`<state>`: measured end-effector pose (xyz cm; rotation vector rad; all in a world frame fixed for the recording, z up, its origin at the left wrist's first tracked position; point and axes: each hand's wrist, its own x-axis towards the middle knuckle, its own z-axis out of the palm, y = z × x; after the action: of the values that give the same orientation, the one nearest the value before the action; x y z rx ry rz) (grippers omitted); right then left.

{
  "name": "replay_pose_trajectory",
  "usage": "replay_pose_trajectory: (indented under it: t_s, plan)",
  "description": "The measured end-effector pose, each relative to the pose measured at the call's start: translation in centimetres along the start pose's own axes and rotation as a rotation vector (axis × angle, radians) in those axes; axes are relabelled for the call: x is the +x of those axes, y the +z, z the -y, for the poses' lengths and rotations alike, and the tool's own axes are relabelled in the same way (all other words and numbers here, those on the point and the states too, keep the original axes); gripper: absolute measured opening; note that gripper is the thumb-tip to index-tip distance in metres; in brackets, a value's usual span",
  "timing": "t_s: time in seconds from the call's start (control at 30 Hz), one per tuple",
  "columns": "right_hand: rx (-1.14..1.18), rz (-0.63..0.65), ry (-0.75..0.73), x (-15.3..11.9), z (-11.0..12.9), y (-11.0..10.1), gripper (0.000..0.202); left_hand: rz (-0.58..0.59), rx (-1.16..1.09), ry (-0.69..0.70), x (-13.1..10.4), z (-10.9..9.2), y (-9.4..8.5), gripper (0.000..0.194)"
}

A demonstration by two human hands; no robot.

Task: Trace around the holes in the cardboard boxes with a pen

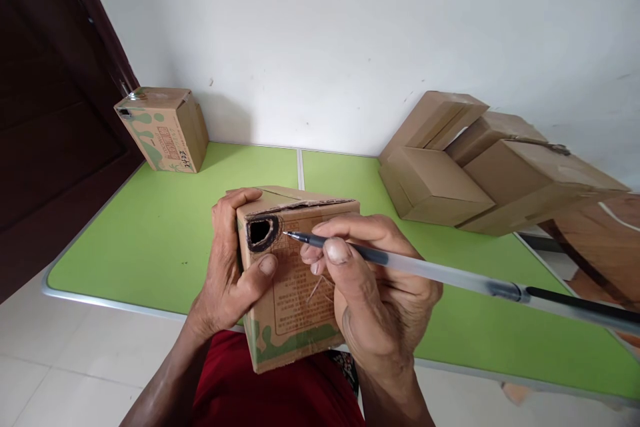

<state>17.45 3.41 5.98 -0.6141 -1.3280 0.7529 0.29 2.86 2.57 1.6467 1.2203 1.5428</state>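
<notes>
Showing a dark, roughly oval hole (pixel 260 232) with a thick black rim at its upper left corner, a brown cardboard box (pixel 290 300) printed in red-brown and green is held over the near edge of a green-topped, pale-edged bench (pixel 135 247), in front of red clothing (pixel 235 380). The box is clasped at its left side by the left hand (pixel 235 273) — the thumb is laid on the front face just below the hole, and the fingers are wrapped over the top edge. A slim pen (pixel 420 267) with a translucent barrel and a dark grip is pinched between the thumb and fingers of the right hand (pixel 375 287). Its tip is pointed at the face just right of the black rim, where thin dark strokes can be seen; whether the cardboard is touched cannot be told. At the back left of the bench, another brown cardboard carton (pixel 165 137) with green print and black handwriting is placed — at the back right, several plain brown cardboard cartons (pixel 435 187) are grouped against a white wall (pixel 350 33).
</notes>
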Motion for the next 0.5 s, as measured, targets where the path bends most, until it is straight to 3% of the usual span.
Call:
replay_pose_trajectory:
  t_s: [0.5]
  plan:
    - [-0.050,0.033,-0.013,-0.11,0.06,0.04,0.009,-0.016,-0.039,-0.010,-0.28,0.12,-0.10,0.073]
